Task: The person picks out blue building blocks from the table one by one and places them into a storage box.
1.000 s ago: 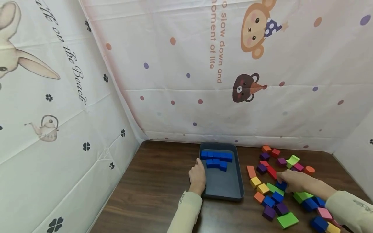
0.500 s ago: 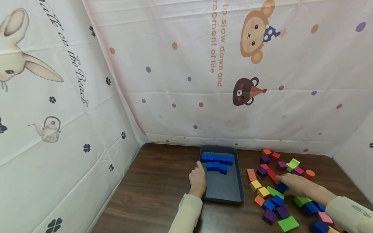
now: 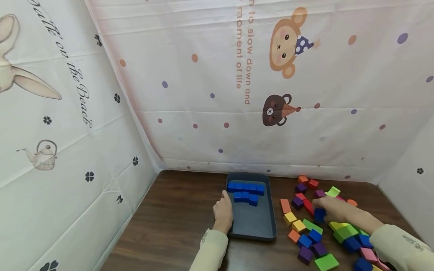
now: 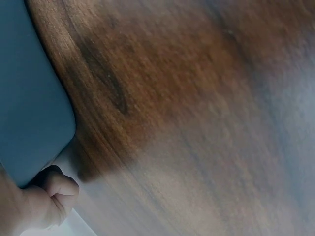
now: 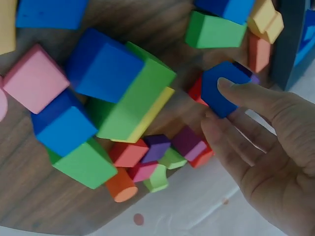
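Observation:
My right hand (image 3: 333, 210) pinches a blue block (image 5: 216, 93) between thumb and fingers, among the loose blocks on the right of the table. At the left side of a dark grey tray (image 3: 252, 227), my left hand (image 3: 222, 213) grips the rim. Its fingers curl at the tray's edge in the left wrist view. Inside the tray, several blue blocks (image 3: 245, 188) stand in a row near the far end. A shorter row of blue blocks (image 3: 241, 197) lies just in front of them.
Loose blocks in many colours spread right of the tray, among them yellow blocks (image 3: 290, 218), purple blocks (image 3: 305, 255), a green block (image 3: 327, 262) and an orange cylinder (image 5: 121, 185). Patterned cloth (image 3: 193, 94) hangs behind the wooden table (image 3: 176, 210) and at its sides.
The blue block in my right hand has come up a little from among the others, uncovering a yellow block beside the hand. My left hand stays at the tray. The head view has shifted slightly.

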